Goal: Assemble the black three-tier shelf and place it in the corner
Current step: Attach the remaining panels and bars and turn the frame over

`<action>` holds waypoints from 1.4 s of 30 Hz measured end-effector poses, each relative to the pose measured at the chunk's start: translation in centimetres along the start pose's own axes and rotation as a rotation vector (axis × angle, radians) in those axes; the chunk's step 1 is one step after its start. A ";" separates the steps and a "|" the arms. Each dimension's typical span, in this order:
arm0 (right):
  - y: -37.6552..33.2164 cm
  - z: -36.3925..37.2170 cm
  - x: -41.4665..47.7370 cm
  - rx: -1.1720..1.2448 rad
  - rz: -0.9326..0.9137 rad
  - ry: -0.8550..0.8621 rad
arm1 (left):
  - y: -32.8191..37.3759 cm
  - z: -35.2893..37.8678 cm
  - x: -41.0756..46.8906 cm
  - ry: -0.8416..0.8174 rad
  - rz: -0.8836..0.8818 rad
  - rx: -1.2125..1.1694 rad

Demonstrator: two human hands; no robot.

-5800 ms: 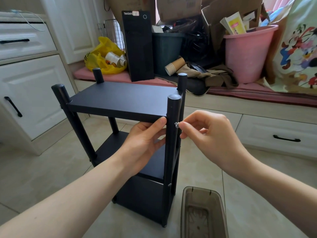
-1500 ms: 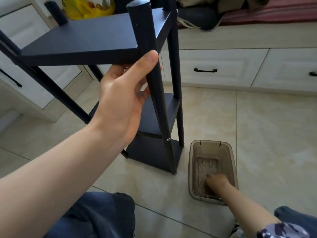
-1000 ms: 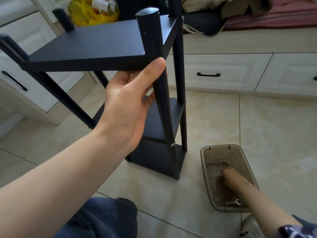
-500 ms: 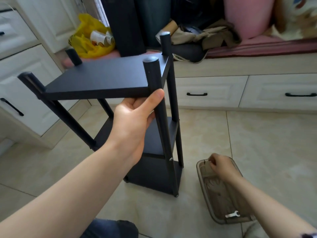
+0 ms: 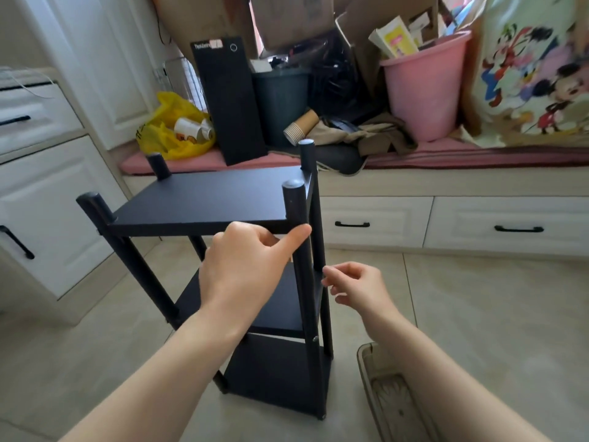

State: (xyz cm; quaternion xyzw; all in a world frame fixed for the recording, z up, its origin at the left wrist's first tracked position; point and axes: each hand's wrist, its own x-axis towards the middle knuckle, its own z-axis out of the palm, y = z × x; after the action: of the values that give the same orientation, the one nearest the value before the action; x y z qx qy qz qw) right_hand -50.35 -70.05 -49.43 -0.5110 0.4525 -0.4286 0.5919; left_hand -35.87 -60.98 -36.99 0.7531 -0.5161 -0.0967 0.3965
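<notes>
- Shelf [image 5: 204,199], black and three tiers high, stands upright on the tiled floor [image 5: 478,314] just in front of the person, out in the room and near the white drawers [image 5: 376,221] under the window seat.
- The left hand [image 5: 245,269] grips the front edge of the top tier at its near right corner. The fingers curl under the board and the thumb lies flat against the near right post [image 5: 294,202].
- The right hand [image 5: 357,285] hovers just beside that same post, lower down, about level with the middle tier. Its thumb and forefinger are pinched together and the other fingers are loosely curled. I cannot make out whether anything sits between the fingertips.
- A small silver fastener shows on the post lower down, just below the middle tier.
- A translucent brownish tray [image 5: 382,393] lies on the floor to the right of the shelf's foot, partly hidden by the right forearm.
- On the window seat behind stand a black computer tower [image 5: 229,100], a yellow bag [image 5: 172,129] and a pink bucket [image 5: 424,90] stuffed with papers.
</notes>
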 end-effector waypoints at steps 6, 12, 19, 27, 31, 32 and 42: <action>-1.3 2.7 -1.2 0.003 0.006 -0.120 | 0.9 -1.1 0.3 0.241 0.343 0.358; -1.0 3.2 -1.0 0.109 0.068 -0.221 | 0.5 -0.2 1.7 0.365 0.571 0.408; 1.3 4.6 -0.5 0.064 0.001 -0.217 | -0.7 0.0 3.4 0.081 0.606 0.477; 0.7 5.5 0.7 0.091 -0.102 -0.234 | -0.8 -0.5 3.9 0.110 0.590 0.484; -0.6 7.1 1.9 0.043 -0.143 -0.286 | -1.7 -2.2 4.9 0.142 0.556 0.456; -1.0 7.6 2.3 0.025 -0.152 -0.299 | -2.0 -2.8 5.3 0.161 0.548 0.451; -5.6 15.0 5.3 -0.155 -0.222 -0.322 | -7.1 -9.3 10.3 0.264 0.364 0.318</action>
State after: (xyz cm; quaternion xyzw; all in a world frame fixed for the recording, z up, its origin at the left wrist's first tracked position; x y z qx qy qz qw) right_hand -34.84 -72.57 -43.39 -0.6637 0.3246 -0.3679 0.5646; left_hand -21.15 -64.10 -33.02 0.7067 -0.5955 0.1575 0.3480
